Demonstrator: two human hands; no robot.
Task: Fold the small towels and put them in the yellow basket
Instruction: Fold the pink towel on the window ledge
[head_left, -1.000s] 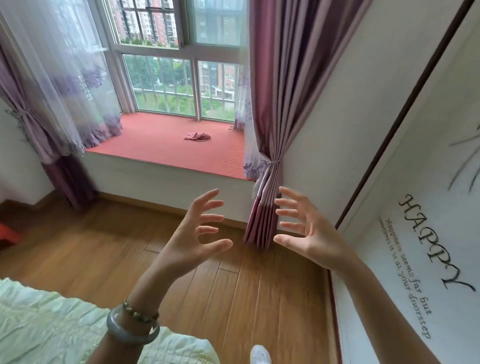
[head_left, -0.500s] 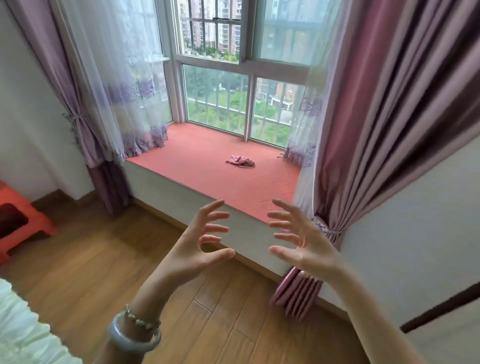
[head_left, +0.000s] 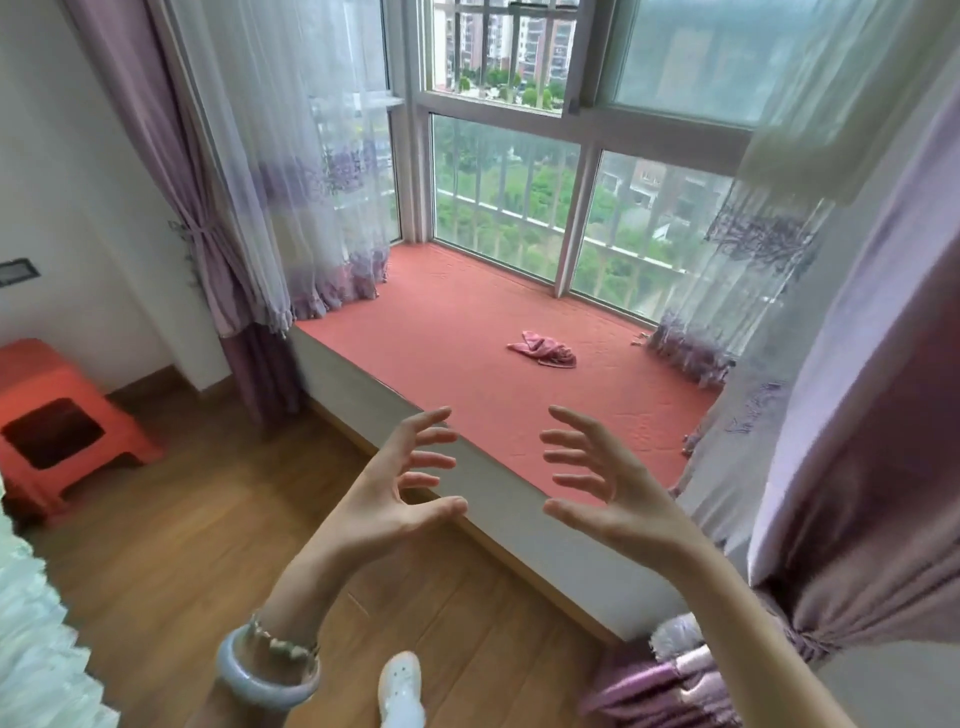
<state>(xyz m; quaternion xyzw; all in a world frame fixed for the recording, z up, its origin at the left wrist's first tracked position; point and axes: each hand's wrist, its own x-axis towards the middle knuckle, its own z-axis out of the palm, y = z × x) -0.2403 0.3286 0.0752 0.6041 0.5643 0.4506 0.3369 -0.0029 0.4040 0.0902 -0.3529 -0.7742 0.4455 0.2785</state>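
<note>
A small pink towel (head_left: 543, 349) lies crumpled on the red cushion of the window seat (head_left: 441, 332), near the glass. My left hand (head_left: 400, 483) and my right hand (head_left: 608, 488) are raised side by side in front of me, palms facing each other, fingers spread and empty. Both hover over the seat's front edge, well short of the towel. No yellow basket is in view.
Purple and sheer curtains (head_left: 291, 208) hang at both ends of the window seat; the right one (head_left: 857, 415) bunches close to my right arm. An orange plastic stool (head_left: 57, 415) stands at the left on the wooden floor (head_left: 182, 519). A pale bedspread (head_left: 31, 623) fills the lower left corner.
The view has swung left and come closer to the window seat, so the pink towel is larger and nearer. Both hands stay raised and spread.
</note>
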